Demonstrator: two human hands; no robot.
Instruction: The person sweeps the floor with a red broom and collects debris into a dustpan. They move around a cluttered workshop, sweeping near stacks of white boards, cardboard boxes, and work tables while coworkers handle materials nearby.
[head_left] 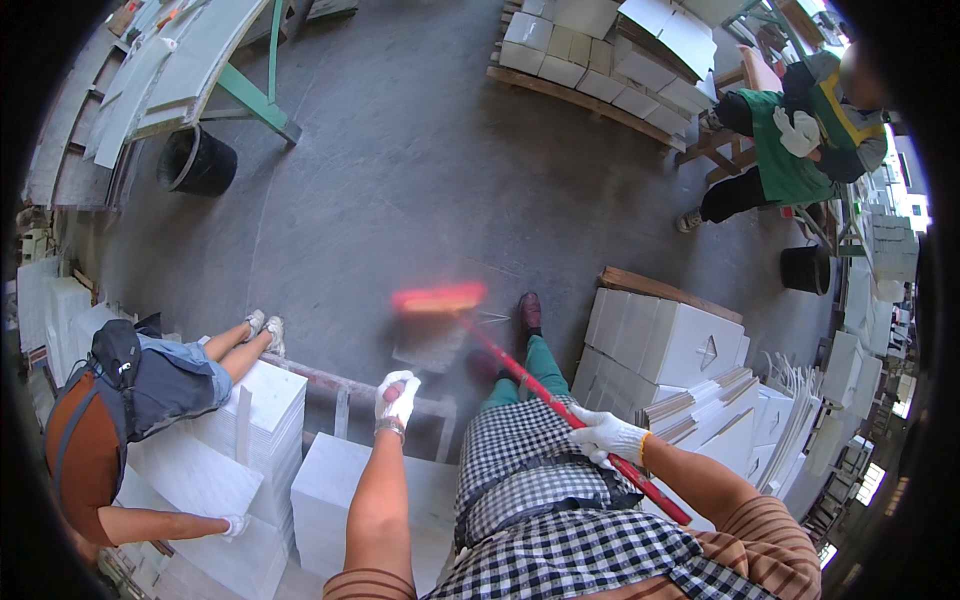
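Note:
My right hand [608, 438], in a white glove, is wrapped round the red handle of a broom [545, 395]. The handle slants up and left from my side to the broom head [440, 298], red and yellowish and smeared by motion, at the floor in front of me. My left hand [396, 398], gloved with some bare fingertips showing, is raised with its fingers curled in. Whether it holds anything is hidden. Just beyond it, a pale flat thing [430, 345] lies blurred on the floor below the broom head; its kind is unclear.
Stacked white slabs [262, 400] and a metal rail [325, 380] stand to my left, near a person with a backpack [165, 385]. White boxes [660, 340] stand at my right. Farther off are a loaded pallet [585, 95], black buckets [200, 160] and a person in a green apron [795, 150].

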